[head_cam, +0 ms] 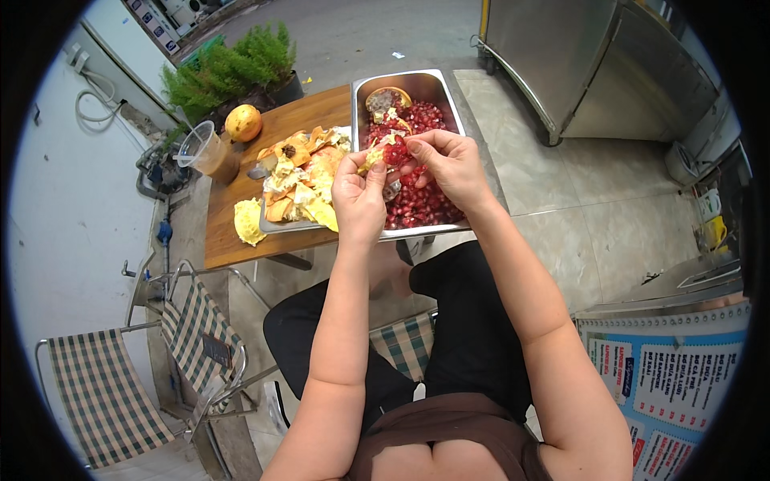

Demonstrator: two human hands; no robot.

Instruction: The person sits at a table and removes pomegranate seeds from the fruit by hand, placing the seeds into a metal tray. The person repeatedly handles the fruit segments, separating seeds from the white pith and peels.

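Observation:
Both hands meet over a deep stainless steel pan [444,84] of loose red pomegranate seeds [424,207]. My left hand [361,195] grips the pale, yellowish side of a pomegranate piece [394,151]. Thumb and fingers of my right hand [448,162] are closed on the red seeds of that same piece. A cut pomegranate portion [388,102] with rind lies at the pan's far end. Left of the pan, a shallow metal tray [289,226] is heaped with pomegranate peel and yellow membrane [307,174]. Part of the seeds is hidden under my hands.
On the wooden table [228,222] stand a whole pomegranate [243,122] and a plastic cup of brown drink with a straw [210,153]; a yellow peel piece [248,221] lies near its front edge. Checked folding chairs [108,397] are at the left, a steel cart [553,66] at the upper right.

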